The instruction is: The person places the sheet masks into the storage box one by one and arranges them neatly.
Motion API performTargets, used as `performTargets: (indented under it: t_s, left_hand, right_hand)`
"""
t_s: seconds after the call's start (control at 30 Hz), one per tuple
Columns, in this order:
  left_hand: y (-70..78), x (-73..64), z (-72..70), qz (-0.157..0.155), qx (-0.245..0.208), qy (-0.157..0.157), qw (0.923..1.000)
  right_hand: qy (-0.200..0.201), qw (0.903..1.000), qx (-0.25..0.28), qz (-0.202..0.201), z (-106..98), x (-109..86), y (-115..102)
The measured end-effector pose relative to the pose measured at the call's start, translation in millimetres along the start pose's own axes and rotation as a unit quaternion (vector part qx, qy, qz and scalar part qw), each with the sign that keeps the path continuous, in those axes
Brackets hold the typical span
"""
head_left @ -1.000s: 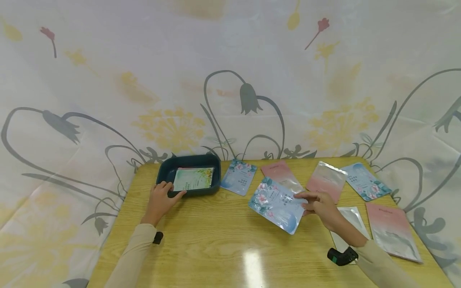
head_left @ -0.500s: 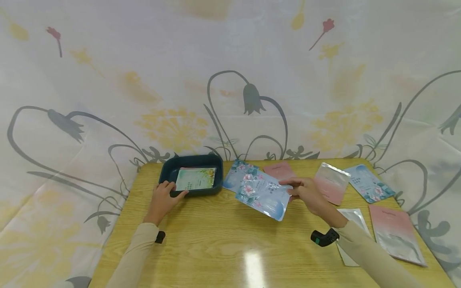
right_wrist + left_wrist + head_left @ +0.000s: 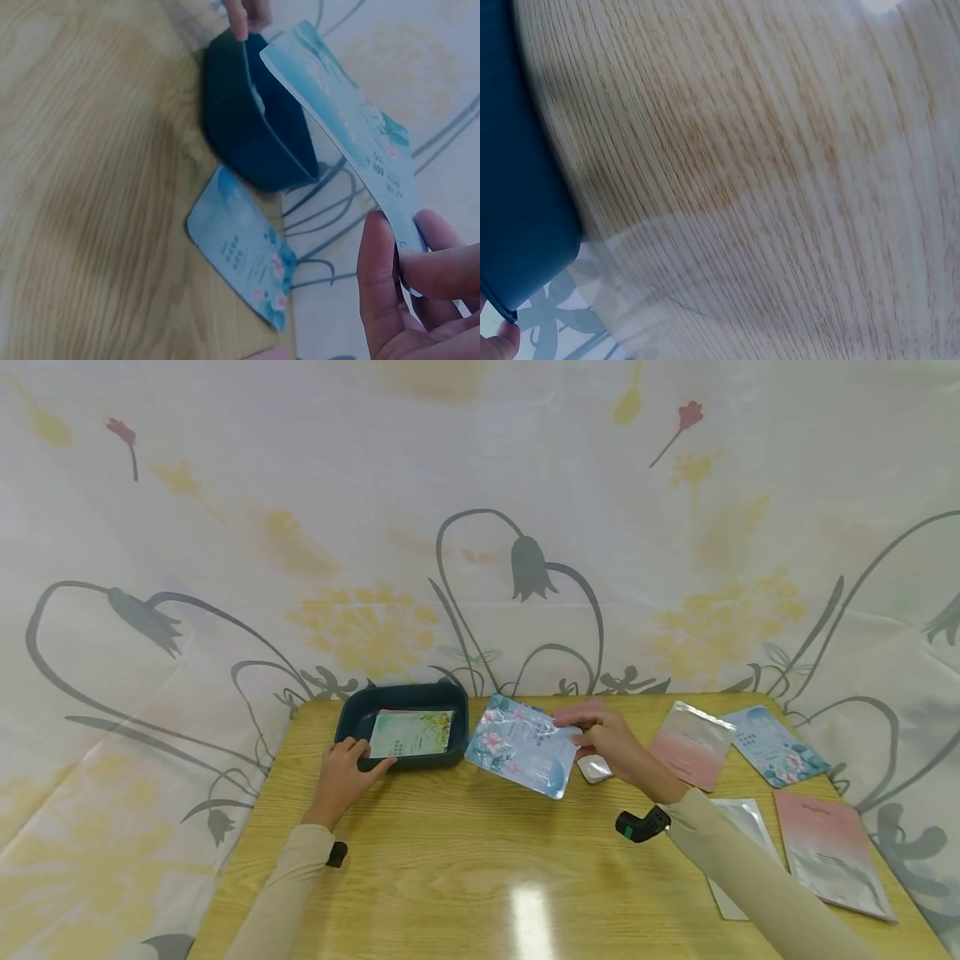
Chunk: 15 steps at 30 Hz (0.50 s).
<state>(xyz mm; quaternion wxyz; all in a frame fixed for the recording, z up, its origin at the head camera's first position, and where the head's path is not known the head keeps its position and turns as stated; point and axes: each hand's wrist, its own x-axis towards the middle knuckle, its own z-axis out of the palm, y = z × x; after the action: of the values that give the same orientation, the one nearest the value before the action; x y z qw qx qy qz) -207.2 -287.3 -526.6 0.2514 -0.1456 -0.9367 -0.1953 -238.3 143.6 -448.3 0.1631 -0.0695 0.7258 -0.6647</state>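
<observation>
My right hand point(image 3: 611, 747) pinches a blue floral face mask packet point(image 3: 517, 747) by its right end, thumb against fingers. The packet is held tilted above the table, its far end near the bin's right side. My left hand point(image 3: 345, 781) grips the near left corner of a dark teal plastic bin point(image 3: 431, 762). Inside the bin lies a green floral packet point(image 3: 412, 732) on top of a pinkish one. In the right wrist view, another blue packet point(image 3: 244, 244) lies flat beside the bin point(image 3: 232, 105); in the head view the held packet mostly hides it.
A pink-and-silver packet point(image 3: 595, 768) lies partly hidden behind my right hand. Farther right on the wooden table point(image 3: 450, 877) are another pink-and-silver packet point(image 3: 693, 747), a blue floral one point(image 3: 776, 747), a pink one point(image 3: 832, 852) and a silver-white one point(image 3: 742, 814) under my forearm. A floral cloth hangs behind.
My right hand has carried the blue face mask packet leftward toward the bin, now covering most of the blue packet on the table. My left hand has kept its grip on the bin.
</observation>
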Motion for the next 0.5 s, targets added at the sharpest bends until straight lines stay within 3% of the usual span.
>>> performTargets:
  t_s: [0.27, 0.5]
  left_hand:
    - [-0.7, -0.3, 1.1, -0.004, -0.001, -0.007, 1.0000]
    - [-2.8, -1.2, 1.6, 0.001, 0.005, -0.007, 1.0000]
  right_hand:
    - [0.004, 0.9997, -0.023, 0.003, 14, 17.4, -5]
    - [-0.016, 0.9997, 0.011, 0.018, 26, 30.4, 1]
